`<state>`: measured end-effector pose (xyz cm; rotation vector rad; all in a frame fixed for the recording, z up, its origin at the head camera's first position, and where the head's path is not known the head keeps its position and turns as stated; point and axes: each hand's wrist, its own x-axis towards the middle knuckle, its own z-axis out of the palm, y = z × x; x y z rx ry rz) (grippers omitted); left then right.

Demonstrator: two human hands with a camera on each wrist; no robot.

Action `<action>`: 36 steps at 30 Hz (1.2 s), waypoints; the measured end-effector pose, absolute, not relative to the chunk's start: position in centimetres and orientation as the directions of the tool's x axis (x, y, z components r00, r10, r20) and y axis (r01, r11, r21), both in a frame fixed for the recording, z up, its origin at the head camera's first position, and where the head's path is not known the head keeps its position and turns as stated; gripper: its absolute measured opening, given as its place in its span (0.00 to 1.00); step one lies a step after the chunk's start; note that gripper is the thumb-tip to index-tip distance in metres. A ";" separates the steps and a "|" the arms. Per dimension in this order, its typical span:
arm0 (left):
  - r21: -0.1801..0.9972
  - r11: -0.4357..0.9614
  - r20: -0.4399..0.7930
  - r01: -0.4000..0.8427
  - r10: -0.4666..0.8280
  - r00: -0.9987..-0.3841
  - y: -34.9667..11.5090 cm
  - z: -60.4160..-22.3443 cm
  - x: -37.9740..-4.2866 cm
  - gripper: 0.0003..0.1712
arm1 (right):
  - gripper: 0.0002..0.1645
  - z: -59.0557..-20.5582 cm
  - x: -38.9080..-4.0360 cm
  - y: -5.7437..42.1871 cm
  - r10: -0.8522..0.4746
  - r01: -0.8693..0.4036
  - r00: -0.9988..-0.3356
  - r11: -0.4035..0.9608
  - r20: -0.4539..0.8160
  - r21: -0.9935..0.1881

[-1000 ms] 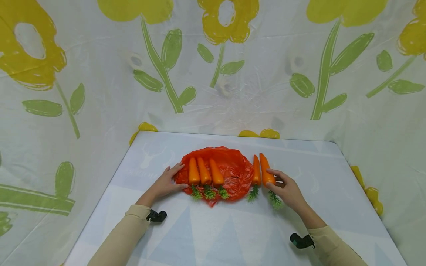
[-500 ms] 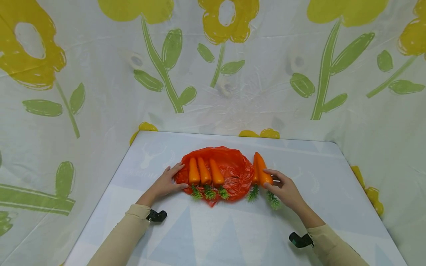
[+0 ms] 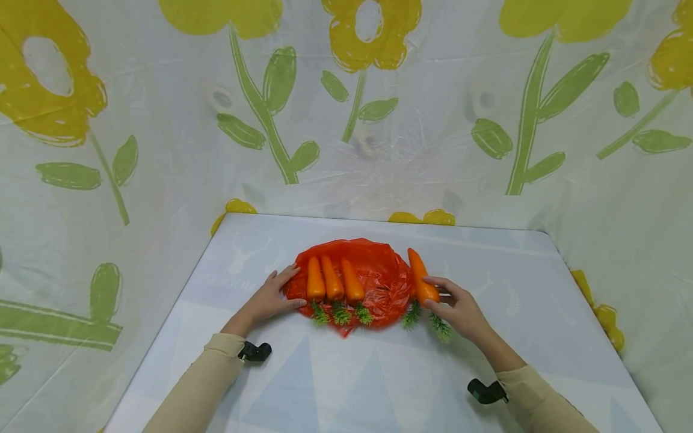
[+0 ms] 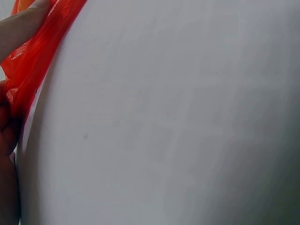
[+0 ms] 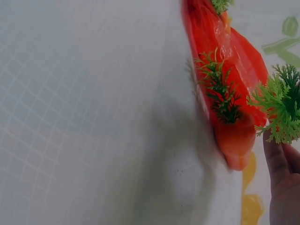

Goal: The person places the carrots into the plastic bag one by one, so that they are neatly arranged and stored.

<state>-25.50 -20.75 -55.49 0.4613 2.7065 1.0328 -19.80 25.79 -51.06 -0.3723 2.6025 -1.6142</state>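
A red plastic bag lies spread on the table. My left hand grips its left edge, with the thumb over the film and the other fingers partly hidden below. On the bag lie three orange carrots with green leafy tops, side by side. My right hand pinches another carrot at its thick leafy end, by the bag's right edge. Beneath that one, mostly hidden in the head view, is one more carrot beside the bag; its leaves show.
The white table has pale blue triangles printed on it. A cloth with yellow flowers hangs behind and at both sides. Small black cameras sit on both wrists.
My right hand has moved left with its carrot, which now overlaps the carrot at the bag's right edge and hides most of it. My left hand has stayed put.
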 end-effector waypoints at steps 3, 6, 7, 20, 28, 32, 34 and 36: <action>0.675 0.707 -0.083 0.211 0.357 -0.930 -20.7 -55.5 -25.5 0.56 | 0.29 -51.1 -19.9 25.7 -0.245 -0.185 -0.965 0.404 0.089 -0.896; 0.675 0.707 -0.085 0.210 0.356 -0.930 -20.7 -55.5 -25.5 0.56 | 0.29 -51.1 -19.9 25.5 -0.262 -0.203 -0.959 0.383 0.105 -0.901; 0.675 0.707 -0.085 0.209 0.357 -0.930 -20.7 -55.5 -25.5 0.56 | 0.29 -51.2 -19.9 25.5 -0.267 -0.209 -0.957 0.377 0.110 -0.902; 0.675 0.708 -0.088 0.205 0.354 -0.931 -20.7 -55.4 -25.4 0.57 | 0.29 -50.8 -19.8 24.2 -0.286 -0.230 -0.950 0.371 0.124 -0.900; 0.670 0.717 -0.106 0.195 0.352 -0.930 -20.7 -55.3 -25.5 0.57 | 0.28 -50.8 -20.1 23.2 -0.319 -0.246 -0.938 0.344 0.133 -0.906; 0.670 0.715 -0.106 0.197 0.355 -0.929 -20.8 -55.3 -25.4 0.57 | 0.28 -50.8 -20.1 22.7 -0.329 -0.236 -0.936 0.332 0.122 -0.914; 0.674 0.712 -0.104 0.198 0.356 -0.929 -20.8 -55.2 -25.4 0.56 | 0.28 -50.9 -20.2 22.5 -0.332 -0.233 -0.936 0.334 0.117 -0.913; 0.676 0.711 -0.109 0.193 0.356 -0.928 -20.8 -55.2 -25.3 0.56 | 0.28 -51.0 -20.3 22.3 -0.337 -0.231 -0.935 0.337 0.112 -0.913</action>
